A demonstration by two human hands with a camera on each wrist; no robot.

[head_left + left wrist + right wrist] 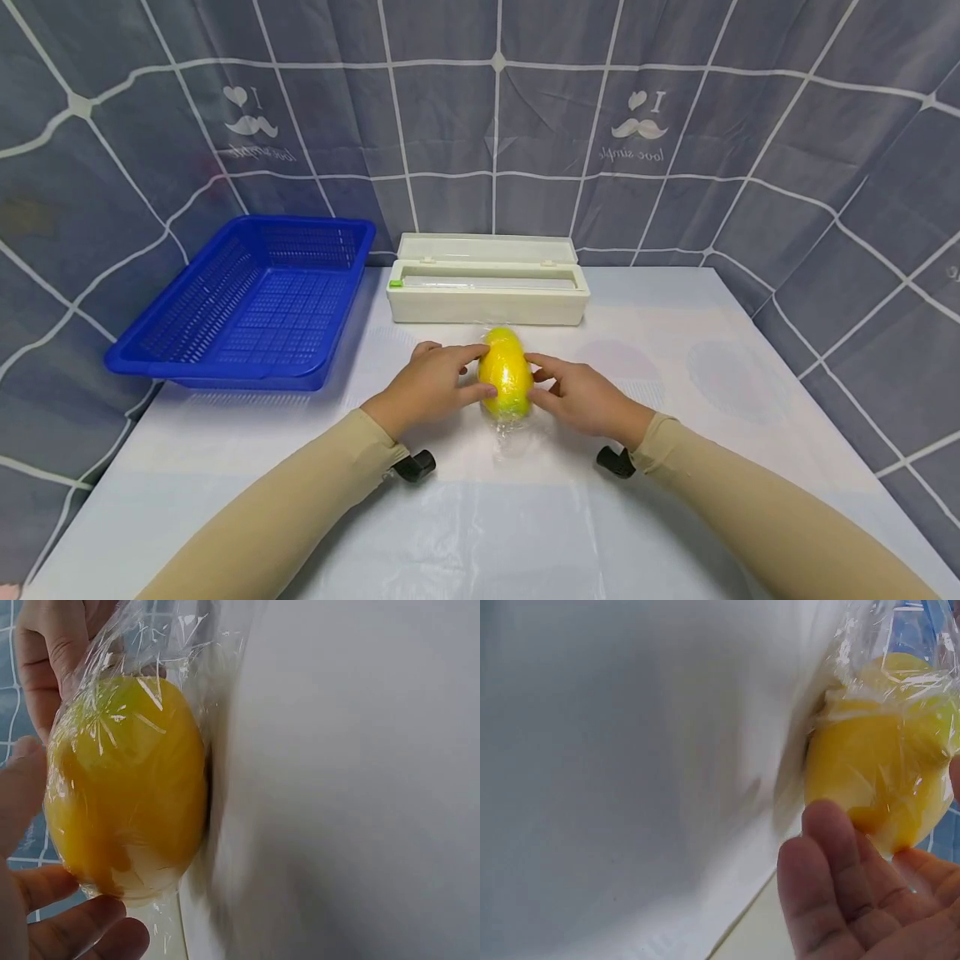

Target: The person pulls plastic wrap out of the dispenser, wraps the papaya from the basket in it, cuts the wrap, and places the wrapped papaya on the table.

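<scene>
A yellow mango-like fruit point(506, 375), wrapped in clear cling film, lies on the table between both hands; its exact kind is hard to tell. My left hand point(433, 384) holds its left side, with forefinger and thumb on the film. From the other side my right hand point(580, 394) holds it with thumb and forefinger. Loose cling film point(180, 645) bunches at the near end of the fruit in the left wrist view. In the right wrist view, fingertips point(826, 825) curve near the fruit's far end, and two fingers stand apart from it.
Behind the fruit stands a white cling film box point(487, 311), lid raised, with a roll inside and a green cutter at its left. A blue plastic basket point(225, 371) sits at the back left. Grey checked curtains point(450, 125) enclose the white-covered table point(525, 533).
</scene>
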